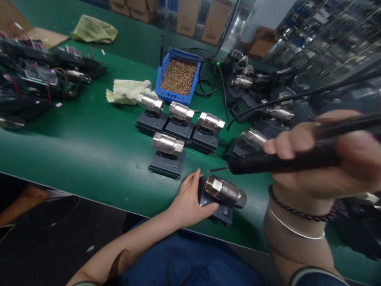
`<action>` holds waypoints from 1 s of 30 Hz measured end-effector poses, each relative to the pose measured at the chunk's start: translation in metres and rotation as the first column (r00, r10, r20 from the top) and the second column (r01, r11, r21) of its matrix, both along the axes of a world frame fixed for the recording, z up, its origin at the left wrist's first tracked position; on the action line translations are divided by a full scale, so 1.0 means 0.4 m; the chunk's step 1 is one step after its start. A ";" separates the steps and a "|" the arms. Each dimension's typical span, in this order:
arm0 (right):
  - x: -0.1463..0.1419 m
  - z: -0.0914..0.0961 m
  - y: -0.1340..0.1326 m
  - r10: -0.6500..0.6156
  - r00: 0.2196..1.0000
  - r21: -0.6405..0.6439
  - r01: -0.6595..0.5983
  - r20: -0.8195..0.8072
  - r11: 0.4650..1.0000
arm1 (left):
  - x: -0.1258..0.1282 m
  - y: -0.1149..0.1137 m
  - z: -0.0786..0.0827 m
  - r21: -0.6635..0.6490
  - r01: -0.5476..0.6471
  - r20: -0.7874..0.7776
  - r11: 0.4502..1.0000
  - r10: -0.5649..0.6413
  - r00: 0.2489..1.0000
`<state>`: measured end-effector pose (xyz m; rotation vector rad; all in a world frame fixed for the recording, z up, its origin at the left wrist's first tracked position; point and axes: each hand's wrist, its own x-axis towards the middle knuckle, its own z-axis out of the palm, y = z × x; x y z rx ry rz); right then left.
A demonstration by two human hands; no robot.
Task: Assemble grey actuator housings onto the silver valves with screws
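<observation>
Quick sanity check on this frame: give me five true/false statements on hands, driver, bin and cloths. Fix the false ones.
1. The right hand holds a black driver. True.
2. The left hand rests on a cloth. False: the left hand is on a dark base under a metal fitting.
3. The blue bin holds small brassy parts. True.
4. Both cloths lie right of the bin. False: both cloths lie left of it in the picture.
5. The right wrist wears two bands. True.

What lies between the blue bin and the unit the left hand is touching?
The head view shows part of the row of three units between them, then the driver bit nearer the touched unit.
</observation>
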<state>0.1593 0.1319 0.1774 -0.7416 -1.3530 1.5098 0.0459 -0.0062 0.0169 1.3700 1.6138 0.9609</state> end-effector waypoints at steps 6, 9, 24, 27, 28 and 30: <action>-0.067 -0.051 -0.014 -0.037 0.995 0.008 0.037 -0.090 0.999 | 0.000 0.008 0.003 0.016 -0.002 0.002 1.000 0.002 1.000; -0.059 -0.054 -0.007 0.024 0.997 0.036 -0.021 -0.079 0.999 | -0.001 0.007 0.008 -0.003 0.013 0.021 1.000 -0.013 1.000; -0.096 -0.093 0.028 0.362 0.928 0.078 -0.355 -0.089 0.931 | 0.005 0.007 0.008 0.022 -0.021 0.076 1.000 0.019 0.997; -0.097 -0.105 0.041 0.449 0.886 0.098 -0.440 -0.114 0.893 | 0.005 0.009 0.005 0.009 -0.020 0.068 1.000 0.020 0.998; -0.093 -0.106 0.046 0.469 0.875 0.095 -0.460 -0.119 0.883 | 0.004 0.009 0.004 0.000 -0.022 0.063 1.000 0.022 0.998; -0.078 -0.104 0.059 0.453 0.883 0.091 -0.444 -0.127 0.891 | 0.002 0.009 0.001 -0.021 -0.028 0.052 0.999 0.029 0.998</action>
